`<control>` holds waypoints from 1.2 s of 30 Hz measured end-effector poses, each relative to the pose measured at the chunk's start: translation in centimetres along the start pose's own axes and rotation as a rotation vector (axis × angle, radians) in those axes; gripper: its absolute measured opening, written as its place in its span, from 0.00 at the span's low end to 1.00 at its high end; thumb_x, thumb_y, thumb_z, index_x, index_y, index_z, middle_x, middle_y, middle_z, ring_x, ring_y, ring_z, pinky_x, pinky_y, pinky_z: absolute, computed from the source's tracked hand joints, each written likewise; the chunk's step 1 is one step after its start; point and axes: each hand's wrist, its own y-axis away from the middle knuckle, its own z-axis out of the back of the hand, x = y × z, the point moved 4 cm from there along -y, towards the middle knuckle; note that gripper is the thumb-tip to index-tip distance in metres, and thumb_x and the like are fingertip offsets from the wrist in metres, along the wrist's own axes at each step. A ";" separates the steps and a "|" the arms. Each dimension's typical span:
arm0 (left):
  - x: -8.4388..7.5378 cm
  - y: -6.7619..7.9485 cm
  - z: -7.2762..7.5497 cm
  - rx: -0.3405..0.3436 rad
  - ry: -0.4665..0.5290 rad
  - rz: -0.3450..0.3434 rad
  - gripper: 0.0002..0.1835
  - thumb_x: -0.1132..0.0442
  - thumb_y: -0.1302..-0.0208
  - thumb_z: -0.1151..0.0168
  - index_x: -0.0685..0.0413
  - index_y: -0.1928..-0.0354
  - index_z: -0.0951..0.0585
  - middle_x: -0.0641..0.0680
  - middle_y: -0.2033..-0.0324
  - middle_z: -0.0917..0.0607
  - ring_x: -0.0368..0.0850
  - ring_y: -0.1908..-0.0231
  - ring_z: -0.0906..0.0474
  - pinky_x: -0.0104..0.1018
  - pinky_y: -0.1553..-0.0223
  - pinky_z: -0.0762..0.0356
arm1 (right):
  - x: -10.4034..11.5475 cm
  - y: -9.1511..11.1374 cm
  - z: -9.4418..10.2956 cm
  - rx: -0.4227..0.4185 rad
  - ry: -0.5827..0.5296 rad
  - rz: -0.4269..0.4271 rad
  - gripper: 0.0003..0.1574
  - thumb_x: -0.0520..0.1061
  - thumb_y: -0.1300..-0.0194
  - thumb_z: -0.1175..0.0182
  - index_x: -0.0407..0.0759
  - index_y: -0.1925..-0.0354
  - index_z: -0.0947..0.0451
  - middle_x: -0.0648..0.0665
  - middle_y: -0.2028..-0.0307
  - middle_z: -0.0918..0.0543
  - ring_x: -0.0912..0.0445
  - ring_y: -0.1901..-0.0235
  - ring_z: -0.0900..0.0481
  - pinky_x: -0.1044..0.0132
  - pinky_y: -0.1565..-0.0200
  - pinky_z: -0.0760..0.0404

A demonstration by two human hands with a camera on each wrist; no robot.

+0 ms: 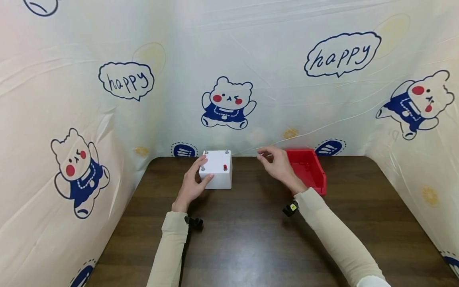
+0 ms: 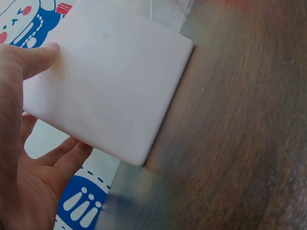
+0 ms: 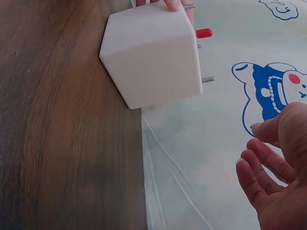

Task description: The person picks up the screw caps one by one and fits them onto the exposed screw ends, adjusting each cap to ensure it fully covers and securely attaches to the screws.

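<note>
A white box (image 1: 215,180) stands on the table, with metal posts rising at the corners of its top. A red cap (image 1: 225,167) covers the front right post and also shows in the right wrist view. My left hand (image 1: 191,184) grips the box from its left side, thumb on the front face and fingers at the left edge. To the right of the box my right hand (image 1: 277,165) hovers, its fingers loosely bent, with nothing visible between thumb and fingers (image 3: 252,184). Beside that hand sits a red open bin (image 1: 320,175) with small red pieces inside.
The brown wooden table (image 1: 244,235) ends just behind the box and bin. A pale printed curtain (image 1: 279,107) hangs along its back and sides. Dark wrist cameras sit on both wrists.
</note>
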 end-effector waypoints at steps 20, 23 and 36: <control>-0.1 0.1 0.0 0.003 -0.003 0.031 0.34 0.51 0.26 0.30 0.38 0.22 0.29 0.43 0.17 0.37 0.53 0.18 0.41 0.67 0.26 0.32 | -1.3 0.7 2.8 -0.012 -0.006 0.001 0.13 0.37 0.27 0.32 0.39 0.46 0.13 0.38 0.50 0.10 0.45 0.54 0.12 0.43 0.46 0.11; -0.2 0.1 0.1 0.002 -0.002 0.033 0.34 0.50 0.26 0.30 0.38 0.22 0.29 0.42 0.17 0.37 0.54 0.19 0.41 0.67 0.27 0.31 | -1.4 0.8 3.2 -0.016 -0.009 0.000 0.12 0.37 0.27 0.32 0.40 0.47 0.13 0.37 0.50 0.10 0.44 0.54 0.12 0.41 0.46 0.11; -0.3 0.1 0.0 0.010 -0.013 0.035 0.34 0.51 0.26 0.30 0.39 0.22 0.29 0.43 0.17 0.38 0.53 0.18 0.42 0.65 0.23 0.36 | -2.4 1.3 4.0 -0.008 -0.009 -0.014 0.13 0.37 0.27 0.32 0.40 0.45 0.13 0.38 0.50 0.10 0.45 0.54 0.13 0.40 0.46 0.12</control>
